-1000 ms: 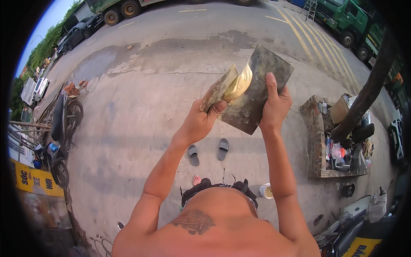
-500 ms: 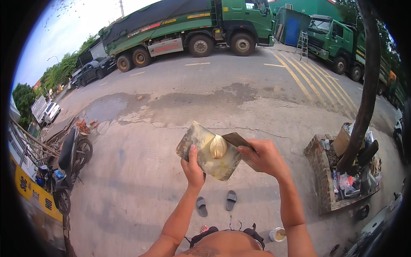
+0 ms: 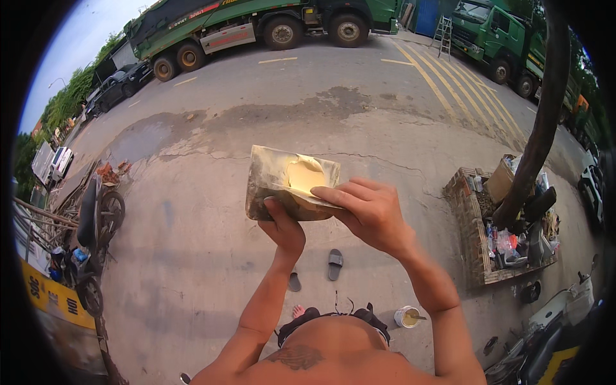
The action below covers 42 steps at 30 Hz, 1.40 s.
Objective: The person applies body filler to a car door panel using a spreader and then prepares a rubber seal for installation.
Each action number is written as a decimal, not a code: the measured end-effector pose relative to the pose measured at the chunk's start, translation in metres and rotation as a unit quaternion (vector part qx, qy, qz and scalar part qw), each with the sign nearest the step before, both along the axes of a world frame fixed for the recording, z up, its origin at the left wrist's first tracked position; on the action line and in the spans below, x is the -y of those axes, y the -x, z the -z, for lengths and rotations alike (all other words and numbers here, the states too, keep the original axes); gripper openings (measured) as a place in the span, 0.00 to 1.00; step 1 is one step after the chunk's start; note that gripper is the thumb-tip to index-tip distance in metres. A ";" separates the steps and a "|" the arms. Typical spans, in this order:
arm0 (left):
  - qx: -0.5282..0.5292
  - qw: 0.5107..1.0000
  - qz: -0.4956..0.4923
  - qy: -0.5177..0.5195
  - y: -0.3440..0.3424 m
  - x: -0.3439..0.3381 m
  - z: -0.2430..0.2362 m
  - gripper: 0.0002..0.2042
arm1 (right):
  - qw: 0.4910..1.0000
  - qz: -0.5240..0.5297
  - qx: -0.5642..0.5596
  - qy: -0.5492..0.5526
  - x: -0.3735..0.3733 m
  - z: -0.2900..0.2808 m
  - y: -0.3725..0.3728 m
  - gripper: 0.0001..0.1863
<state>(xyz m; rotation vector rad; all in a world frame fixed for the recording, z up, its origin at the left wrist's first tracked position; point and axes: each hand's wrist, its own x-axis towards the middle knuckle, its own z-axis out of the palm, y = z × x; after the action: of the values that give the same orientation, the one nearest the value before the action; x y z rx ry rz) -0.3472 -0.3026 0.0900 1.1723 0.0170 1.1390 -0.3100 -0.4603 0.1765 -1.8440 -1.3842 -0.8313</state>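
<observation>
My left hand (image 3: 284, 232) grips a stained, flat metal plate (image 3: 260, 173) from below, its thumb on the near edge. On the plate sits a smooth, pale yellow lump of putty (image 3: 304, 173). My right hand (image 3: 375, 215) is closed on a thin, flat spreader held against the putty, fingers stretched along it. Most of the spreader is hidden by the hand or seen nearly edge-on. Below the hands, on the concrete, lie two grey slippers (image 3: 335, 264). An open tub of yellowish paste (image 3: 406, 317), with a handle sticking out, stands by my right arm.
A brick planter (image 3: 471, 237) with a leaning trunk (image 3: 539, 138) and litter stands at the right. Motorbikes are parked at the left (image 3: 96, 224) and the lower right (image 3: 545, 321). Green trucks (image 3: 282, 22) stand across the road.
The plate has tilted and moved up and left. The spreader has come from the plate's right edge onto the putty, which now looks flatter. The view has tipped downward.
</observation>
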 end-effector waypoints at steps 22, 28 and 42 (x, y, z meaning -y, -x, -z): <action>-0.185 0.902 0.278 -0.272 0.016 -0.018 -0.018 0.21 | 0.725 0.024 -0.455 -0.517 -0.007 0.041 -0.028 0.19; -0.075 0.933 0.339 0.090 0.023 -0.014 -0.019 0.20 | 0.747 -0.061 -0.201 -0.631 0.009 -0.007 -0.036 0.13; -0.063 0.997 0.010 -0.044 0.006 -0.010 0.008 0.26 | 0.997 0.047 -0.062 0.017 -0.017 0.040 0.013 0.20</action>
<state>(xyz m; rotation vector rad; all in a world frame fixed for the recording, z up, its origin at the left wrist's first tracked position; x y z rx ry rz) -0.3531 -0.2922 0.0823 1.3191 0.0517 1.0557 -0.3232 -0.4437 0.1370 -1.9662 -1.2493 -0.7304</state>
